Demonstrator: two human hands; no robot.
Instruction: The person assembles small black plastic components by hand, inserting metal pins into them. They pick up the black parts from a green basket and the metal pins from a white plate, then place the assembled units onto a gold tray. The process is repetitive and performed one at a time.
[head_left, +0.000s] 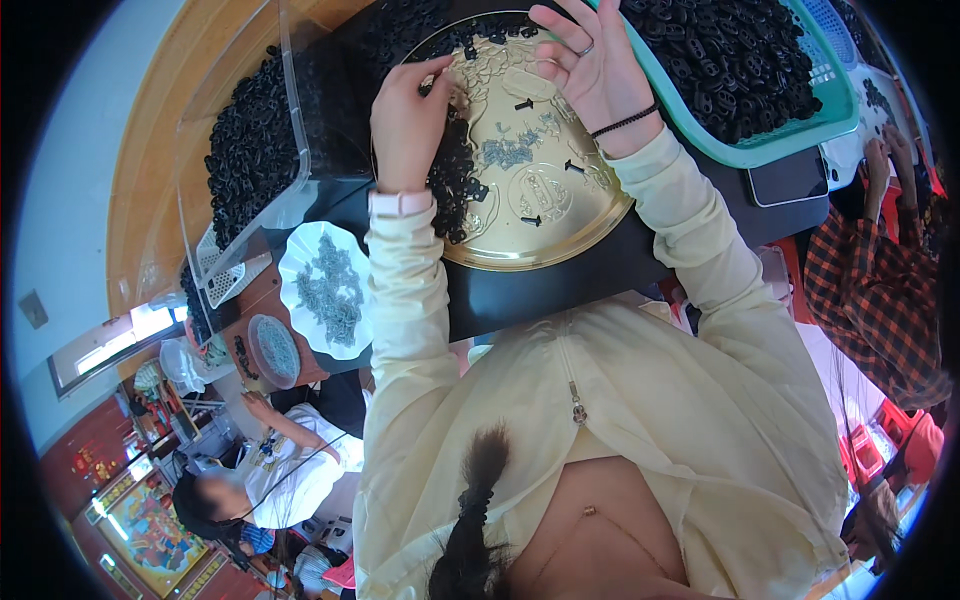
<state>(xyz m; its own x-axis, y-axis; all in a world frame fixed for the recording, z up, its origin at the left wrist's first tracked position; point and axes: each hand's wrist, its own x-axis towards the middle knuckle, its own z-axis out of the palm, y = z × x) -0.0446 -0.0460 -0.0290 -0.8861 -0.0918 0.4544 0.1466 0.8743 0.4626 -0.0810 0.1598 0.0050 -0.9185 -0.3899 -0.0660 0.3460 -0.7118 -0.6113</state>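
Left hand (408, 118): fingers curled nearly closed, hold unclear, by small black plastic parts (456, 195) heaped on shiny gold metal tray (520, 258). Right hand (604, 80): fingers loosely spread, tips cropped, hold unclear. Best: pinch 1 part lightly, avoid tiny silver metal pins (508, 152).

A left hand (408, 125) hides part of the left edge of a golden tray (592, 212); anything at the hand's fingertips is too small to tell. The frame's top crops the right hand (607, 92) and a green basket (790, 150) near the right edge of the table (500, 300). Mid-tray, gray bits (508, 152) blur together.
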